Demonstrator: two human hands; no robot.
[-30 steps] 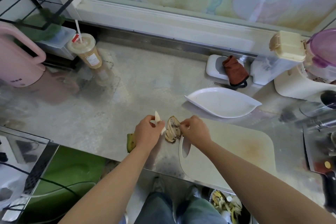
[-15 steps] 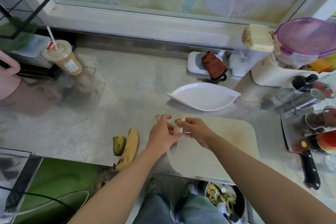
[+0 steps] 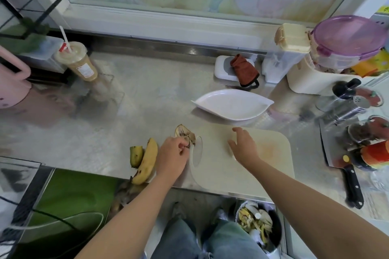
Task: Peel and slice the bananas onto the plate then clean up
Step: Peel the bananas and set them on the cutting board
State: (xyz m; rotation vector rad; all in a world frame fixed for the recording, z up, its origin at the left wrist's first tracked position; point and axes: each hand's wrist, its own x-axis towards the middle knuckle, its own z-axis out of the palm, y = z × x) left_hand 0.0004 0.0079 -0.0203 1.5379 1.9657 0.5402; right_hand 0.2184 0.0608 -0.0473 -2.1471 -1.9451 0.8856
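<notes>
Banana peel (image 3: 184,132): pinched by curled fingers of left hand (image 3: 173,154), beside cutting board (image 3: 271,166). Right hand (image 3: 244,146): fingers spread, held over board. Plate (image 3: 231,105): set behind board.

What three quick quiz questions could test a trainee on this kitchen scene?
1. True or false: the white plate already holds banana slices.
2. What does the left hand grip? A) a knife B) a dark banana peel C) a cup
3. Fill in: the right hand is spread open over the ____.
Key: 1 false, it holds nothing; 2 B; 3 cutting board.
</notes>
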